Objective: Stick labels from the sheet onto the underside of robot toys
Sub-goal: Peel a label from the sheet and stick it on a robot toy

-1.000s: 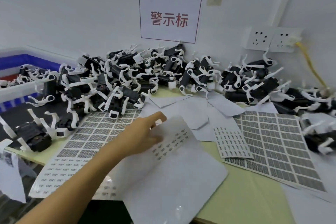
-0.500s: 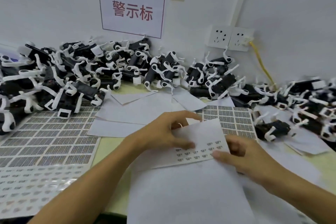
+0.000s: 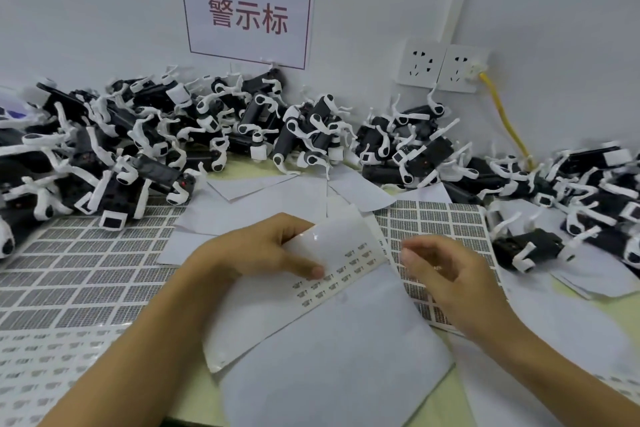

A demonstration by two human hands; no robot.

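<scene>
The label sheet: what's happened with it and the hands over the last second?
The left hand lifted the label sheet and now holds it bent upward. The right hand came into view and reached to its right edge, fingers curled; blur hides whether it has a label. The robot toys stayed piled by the wall.

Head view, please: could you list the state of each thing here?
left hand: holds the label sheet
label sheet: curled up, few labels left
right hand: beside the sheet, blurred
robot toys: piled along the wall
wall socket: yellow cable plugged in
</scene>
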